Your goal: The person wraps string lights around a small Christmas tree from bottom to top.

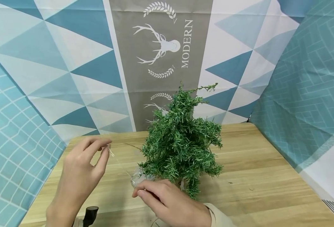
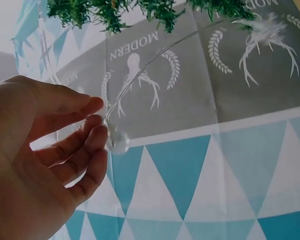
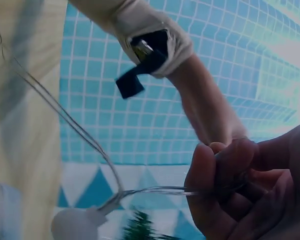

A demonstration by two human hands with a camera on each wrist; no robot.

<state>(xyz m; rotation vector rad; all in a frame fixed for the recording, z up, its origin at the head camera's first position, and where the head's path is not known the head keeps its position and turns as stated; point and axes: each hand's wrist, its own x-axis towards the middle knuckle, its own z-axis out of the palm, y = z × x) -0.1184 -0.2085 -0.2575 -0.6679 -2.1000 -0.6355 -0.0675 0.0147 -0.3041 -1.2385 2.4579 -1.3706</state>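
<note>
A small green artificial Christmas tree (image 1: 181, 142) stands on the wooden table. My left hand (image 1: 82, 167), left of the tree, pinches a thin wire (image 2: 160, 52) between thumb and fingertips. Beside those fingertips hangs a clear round bulb (image 2: 118, 141). In front of the tree, my right hand (image 1: 169, 201) has its fingers curled round a wire (image 3: 157, 189) of the same look. Close to it, a white round bulb (image 3: 75, 225) is fixed to that wire. A clear, shiny clump (image 1: 138, 176) lies by the tree's lower left side, partly hidden by my right hand.
The wooden table (image 1: 257, 170) extends to the right, with small green bits on it. Behind it hangs a patterned cloth (image 1: 96, 63) with triangles and deer heads. Blue tile-patterned cloth (image 1: 11, 132) borders the left side. A black piece (image 1: 90, 215) sticks out by my left wrist.
</note>
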